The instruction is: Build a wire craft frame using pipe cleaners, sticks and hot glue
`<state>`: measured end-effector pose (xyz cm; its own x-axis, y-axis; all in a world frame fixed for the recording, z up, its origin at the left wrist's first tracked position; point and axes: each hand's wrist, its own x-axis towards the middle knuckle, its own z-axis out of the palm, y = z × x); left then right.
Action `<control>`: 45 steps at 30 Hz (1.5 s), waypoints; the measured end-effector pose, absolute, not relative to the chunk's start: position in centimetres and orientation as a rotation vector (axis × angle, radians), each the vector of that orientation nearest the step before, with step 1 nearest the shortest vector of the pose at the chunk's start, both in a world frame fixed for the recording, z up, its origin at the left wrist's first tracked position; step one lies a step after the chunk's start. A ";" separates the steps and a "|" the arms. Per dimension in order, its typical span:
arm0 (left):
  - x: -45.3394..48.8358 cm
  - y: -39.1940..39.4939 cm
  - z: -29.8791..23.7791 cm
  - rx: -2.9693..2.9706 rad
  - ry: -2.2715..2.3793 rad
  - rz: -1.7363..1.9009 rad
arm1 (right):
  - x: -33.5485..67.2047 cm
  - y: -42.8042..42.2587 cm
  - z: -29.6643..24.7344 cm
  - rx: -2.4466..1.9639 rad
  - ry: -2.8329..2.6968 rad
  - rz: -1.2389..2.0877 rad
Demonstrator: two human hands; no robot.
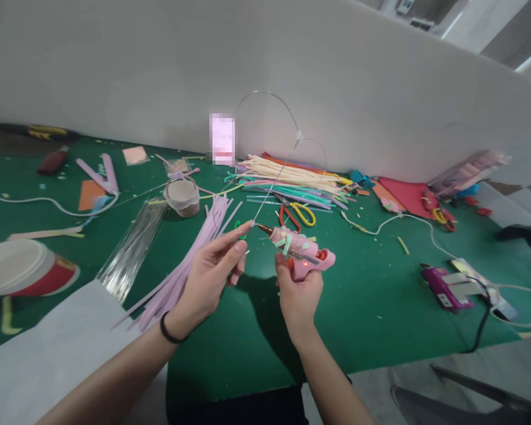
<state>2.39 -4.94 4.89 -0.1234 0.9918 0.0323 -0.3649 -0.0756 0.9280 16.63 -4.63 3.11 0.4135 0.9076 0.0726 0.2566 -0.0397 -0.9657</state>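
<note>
My left hand, a black band on its wrist, is closed on the lower end of a thin wire frame, near the index fingertip. The wire rises to a whitish joint, where a large open curve and a smaller, fainter one branch off. My right hand grips a pink hot glue gun with pale green bits stuck on it and a small orange light. Its dark nozzle points left, right beside the wire end at my left fingertips. A small green piece shows behind my left fingers.
Lilac pipe cleaners lie beside my left forearm, and a multicoloured pile lies behind. Also on the green table are scissors, a bag of silvery wires, a small cup, a paper tub and a power strip.
</note>
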 end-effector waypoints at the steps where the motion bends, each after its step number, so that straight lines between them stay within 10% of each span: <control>1: 2.4 -4.9 4.9 0.906 0.975 1.490 | 16.7 -4.7 3.1 -1.553 -1.070 0.731; 45: 2.6 -4.9 5.0 0.913 1.022 1.460 | 16.8 -4.7 2.6 -1.564 -1.153 0.688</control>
